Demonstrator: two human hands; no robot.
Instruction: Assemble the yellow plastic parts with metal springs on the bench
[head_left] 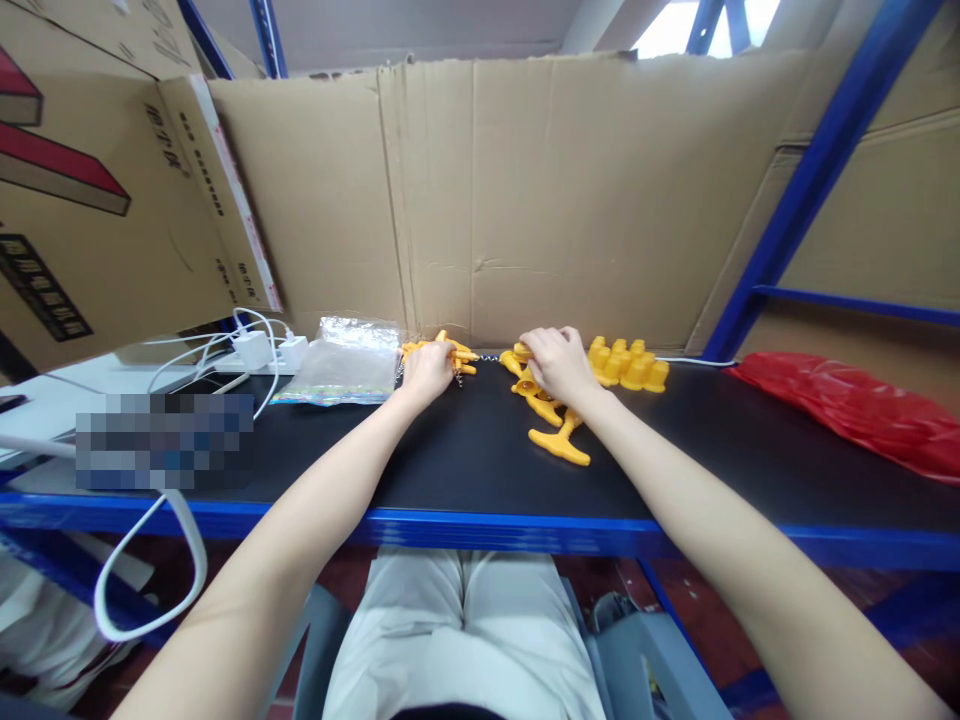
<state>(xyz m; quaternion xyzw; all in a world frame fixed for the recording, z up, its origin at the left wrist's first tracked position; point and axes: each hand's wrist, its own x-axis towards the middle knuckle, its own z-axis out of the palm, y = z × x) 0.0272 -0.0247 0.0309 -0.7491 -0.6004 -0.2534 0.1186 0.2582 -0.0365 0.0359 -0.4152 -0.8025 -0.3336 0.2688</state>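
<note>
My left hand (429,374) is closed over a small pile of thin orange-yellow pieces (463,357) at the back of the black table. Its fingertips are partly hidden, and it seems to grip one of the pieces. A short black-and-white twisted piece (489,358) lies between my hands. My right hand (553,360) is closed on a yellow plastic part at the heap's top; the fingers hide most of it. Below it lie several yellow T-shaped handles (559,446), the nearest towards the table's front. Yellow cup-like pieces (634,368) stand in rows right of my right hand.
A clear plastic bag (345,362) lies left of my left hand. White chargers (255,350) with cables sit further left, near a blurred-out object (165,440). At right lies a red plastic bag (847,405). Cardboard (525,200) walls the back; a blue rim (510,530) edges the table.
</note>
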